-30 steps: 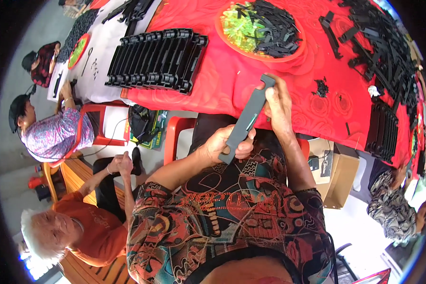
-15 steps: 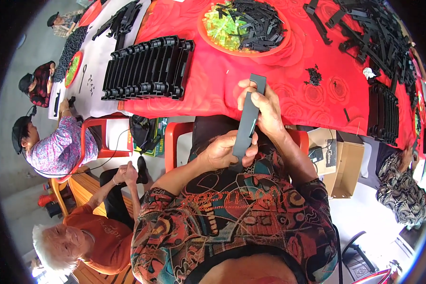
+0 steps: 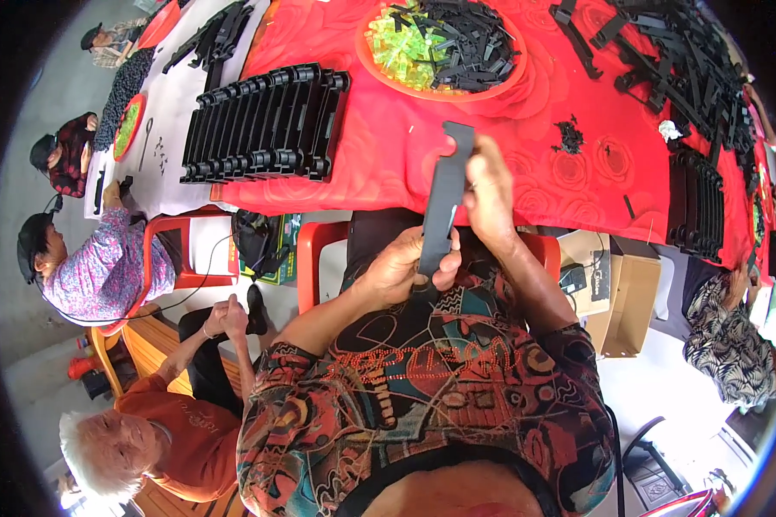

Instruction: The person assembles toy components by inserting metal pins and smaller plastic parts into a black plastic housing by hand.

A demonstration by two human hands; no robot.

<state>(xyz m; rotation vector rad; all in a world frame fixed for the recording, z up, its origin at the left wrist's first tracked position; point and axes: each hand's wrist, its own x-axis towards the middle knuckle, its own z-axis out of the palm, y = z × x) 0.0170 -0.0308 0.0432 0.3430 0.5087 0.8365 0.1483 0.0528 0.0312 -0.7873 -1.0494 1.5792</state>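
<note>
My left hand [image 3: 407, 265] is closed around the lower end of a long, flat black plastic piece [image 3: 442, 189]. The piece stands slanted in front of my chest, its upper end over the front of the red-covered table and a notch showing near its top. Beside that upper end is my right hand [image 3: 491, 194], its fingers bent and smeared by motion, so I cannot tell whether they touch the piece or hold anything. Beyond the hands sits an orange-red basin [image 3: 466, 97] with yellow-green clear plastic bits [image 3: 397, 53] and small black plastic strips [image 3: 483, 47].
A row of black plastic housings [image 3: 263, 125] stands on the table at left, another stack [image 3: 697, 202] at right. Black parts [image 3: 681, 65] pile up at the far right. Small black bits [image 3: 569, 136] lie on the red cloth [image 3: 526, 172]. A person [image 3: 181, 422] sits at my left.
My right hand has come off the upper end of the black piece and moved slightly right, uncovering the notch. The piece now stands a little more upright, still in my left hand.
</note>
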